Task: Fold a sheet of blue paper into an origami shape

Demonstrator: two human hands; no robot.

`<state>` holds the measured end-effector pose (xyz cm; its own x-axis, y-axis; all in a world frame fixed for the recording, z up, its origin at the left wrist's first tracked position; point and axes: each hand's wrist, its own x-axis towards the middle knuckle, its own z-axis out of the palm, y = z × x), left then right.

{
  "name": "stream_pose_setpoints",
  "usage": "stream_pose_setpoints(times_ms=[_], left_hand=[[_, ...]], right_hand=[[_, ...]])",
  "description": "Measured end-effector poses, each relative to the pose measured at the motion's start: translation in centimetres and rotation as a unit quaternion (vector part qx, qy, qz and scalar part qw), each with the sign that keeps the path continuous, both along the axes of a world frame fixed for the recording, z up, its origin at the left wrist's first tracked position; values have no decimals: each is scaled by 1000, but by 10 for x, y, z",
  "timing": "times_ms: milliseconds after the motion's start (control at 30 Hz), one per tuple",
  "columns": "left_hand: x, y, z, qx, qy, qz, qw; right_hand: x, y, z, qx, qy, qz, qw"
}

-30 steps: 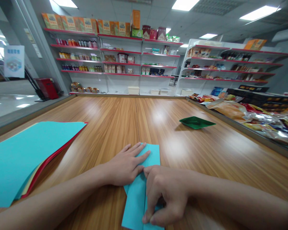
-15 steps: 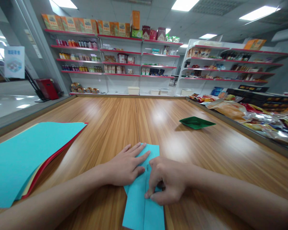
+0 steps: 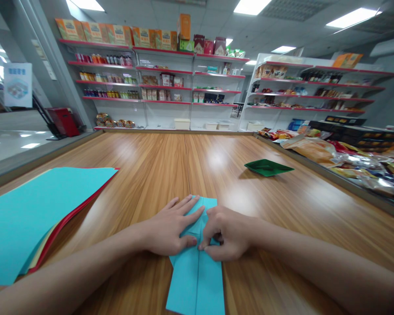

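Observation:
A long strip of folded blue paper point(image 3: 195, 280) lies on the wooden table in front of me, with a seam down its middle and a slanted fold near its upper part. My left hand point(image 3: 175, 227) rests flat on its upper left side, fingers spread, holding nothing. On the right side of the strip, my right hand point(image 3: 228, 234) is closed with curled fingers. Its index fingertip and thumb tip come close together and press at the middle seam. Both hands cover parts of the paper.
A stack of blue, cream and red paper sheets point(image 3: 46, 214) lies at the left. A folded green paper piece point(image 3: 268, 167) sits to the right. Packaged snacks point(image 3: 321, 153) fill the display beyond the right edge. Stocked shelves point(image 3: 164, 87) stand behind the table.
My right hand has slid a little way up the middle seam, away from me, with its fingers still curled. My left hand stays on the paper almost unmoved.

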<state>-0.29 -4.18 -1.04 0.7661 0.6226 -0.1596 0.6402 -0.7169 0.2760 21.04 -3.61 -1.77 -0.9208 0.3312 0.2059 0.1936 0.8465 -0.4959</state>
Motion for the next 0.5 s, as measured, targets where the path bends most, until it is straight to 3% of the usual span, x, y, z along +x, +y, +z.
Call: stream_pose_setpoints(times_ms=[233,500], left_hand=[[0,-1,2,2,-5,-4,1000],[3,-2,-6,30,-12,12,999]], right_hand=[[0,2,2,41,35,-18,998],[-3,3,-7,169,88,-7,982]])
